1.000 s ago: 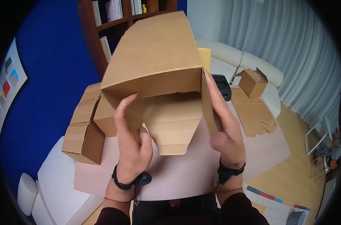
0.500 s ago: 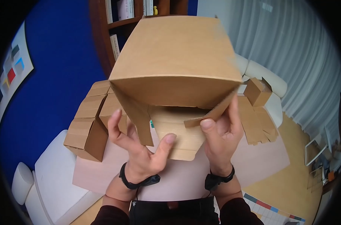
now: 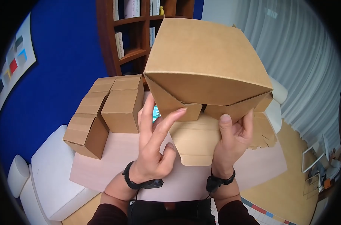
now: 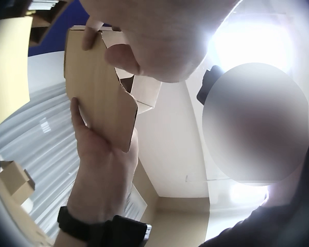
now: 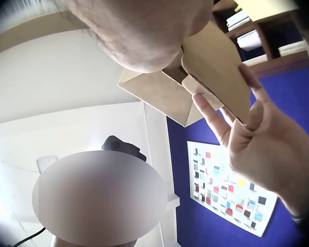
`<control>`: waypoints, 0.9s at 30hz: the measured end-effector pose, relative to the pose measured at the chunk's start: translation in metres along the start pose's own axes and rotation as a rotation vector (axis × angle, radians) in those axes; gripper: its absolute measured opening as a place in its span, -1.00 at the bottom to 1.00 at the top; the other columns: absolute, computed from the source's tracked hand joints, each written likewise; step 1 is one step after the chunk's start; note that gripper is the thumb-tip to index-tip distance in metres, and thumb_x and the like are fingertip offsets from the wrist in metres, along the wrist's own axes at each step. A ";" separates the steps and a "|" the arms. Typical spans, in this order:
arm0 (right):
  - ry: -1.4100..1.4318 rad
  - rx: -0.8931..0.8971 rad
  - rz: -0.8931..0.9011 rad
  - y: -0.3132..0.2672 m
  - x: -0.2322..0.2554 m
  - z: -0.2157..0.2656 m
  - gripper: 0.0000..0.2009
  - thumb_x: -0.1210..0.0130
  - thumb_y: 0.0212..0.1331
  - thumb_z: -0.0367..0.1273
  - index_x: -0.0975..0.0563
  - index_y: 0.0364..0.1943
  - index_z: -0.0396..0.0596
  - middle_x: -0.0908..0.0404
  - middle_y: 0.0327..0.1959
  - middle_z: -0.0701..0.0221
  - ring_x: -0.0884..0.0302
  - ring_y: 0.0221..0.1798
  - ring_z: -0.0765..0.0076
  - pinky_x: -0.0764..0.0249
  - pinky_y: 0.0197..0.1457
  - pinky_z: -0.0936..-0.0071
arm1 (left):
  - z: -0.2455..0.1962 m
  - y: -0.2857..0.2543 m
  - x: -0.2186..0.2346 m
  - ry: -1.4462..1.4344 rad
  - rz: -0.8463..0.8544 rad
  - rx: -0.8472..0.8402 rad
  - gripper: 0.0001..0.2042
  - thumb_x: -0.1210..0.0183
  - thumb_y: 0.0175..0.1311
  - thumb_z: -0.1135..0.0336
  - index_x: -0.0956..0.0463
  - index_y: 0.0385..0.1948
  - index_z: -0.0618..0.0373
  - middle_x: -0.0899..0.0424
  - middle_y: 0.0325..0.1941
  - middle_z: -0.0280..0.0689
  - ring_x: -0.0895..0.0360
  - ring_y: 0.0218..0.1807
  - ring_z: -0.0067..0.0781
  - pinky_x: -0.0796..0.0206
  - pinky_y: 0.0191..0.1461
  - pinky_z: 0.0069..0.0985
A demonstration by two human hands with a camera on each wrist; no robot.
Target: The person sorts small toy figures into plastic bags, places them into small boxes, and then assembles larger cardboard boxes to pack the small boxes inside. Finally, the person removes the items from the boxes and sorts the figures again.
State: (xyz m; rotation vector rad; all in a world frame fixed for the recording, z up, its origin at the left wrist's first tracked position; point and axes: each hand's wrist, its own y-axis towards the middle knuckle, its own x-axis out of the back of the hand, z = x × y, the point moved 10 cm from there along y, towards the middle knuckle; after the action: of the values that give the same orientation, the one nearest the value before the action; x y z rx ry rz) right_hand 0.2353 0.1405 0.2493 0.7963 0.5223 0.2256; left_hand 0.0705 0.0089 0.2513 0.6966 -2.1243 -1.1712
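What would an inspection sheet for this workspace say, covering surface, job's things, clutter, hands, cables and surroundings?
Surface: pale table, partly covered.
Job's things: held box; side flaps folded inward, long flap hanging down.
Clutter: other boxes grouped at the table's left; flattened cardboard at its right.
Hands: left hand has its index finger at the left side flap; right hand holds the box, thumb on the right side flap.
Cables: thin cord running down from each wristband.
Surroundings: blue wall, bookcase, pale curtain.
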 end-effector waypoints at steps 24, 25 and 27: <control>-0.369 0.199 0.087 -0.020 -0.012 0.007 -0.18 -0.39 0.23 -0.41 -0.24 0.52 -0.44 -0.33 0.52 -0.05 -0.36 0.53 -0.04 -0.30 0.58 0.07 | 0.020 -0.015 0.019 -0.254 -0.443 0.109 -0.17 -0.45 0.18 0.63 -0.12 0.47 0.28 -0.26 0.34 -0.09 -0.44 0.36 -0.23 -0.76 0.12 -0.48; -0.369 0.198 0.086 -0.020 -0.012 0.006 -0.18 -0.39 0.23 -0.41 -0.24 0.52 -0.44 -0.33 0.52 -0.05 -0.36 0.53 -0.04 -0.30 0.58 0.07 | 0.022 -0.013 0.017 -0.212 -0.402 0.157 -0.11 -0.45 0.18 0.63 -0.07 0.54 0.31 -0.25 0.34 -0.08 -0.43 0.37 -0.23 -0.75 0.11 -0.49; -0.374 0.168 0.090 -0.019 -0.014 0.003 -0.21 -0.35 0.22 -0.49 -0.23 0.52 -0.43 -0.36 0.47 0.00 -0.40 0.48 0.02 -0.35 0.54 0.10 | 0.023 -0.012 0.016 -0.150 -0.350 0.158 -0.09 -0.44 0.18 0.63 -0.06 0.56 0.35 -0.25 0.31 -0.09 -0.41 0.38 -0.24 -0.76 0.11 -0.49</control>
State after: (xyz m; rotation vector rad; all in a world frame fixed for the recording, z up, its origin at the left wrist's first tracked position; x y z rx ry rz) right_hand 0.2250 0.1203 0.2421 1.0011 0.1539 0.1119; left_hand 0.0448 0.0046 0.2348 1.1196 -2.3010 -1.2777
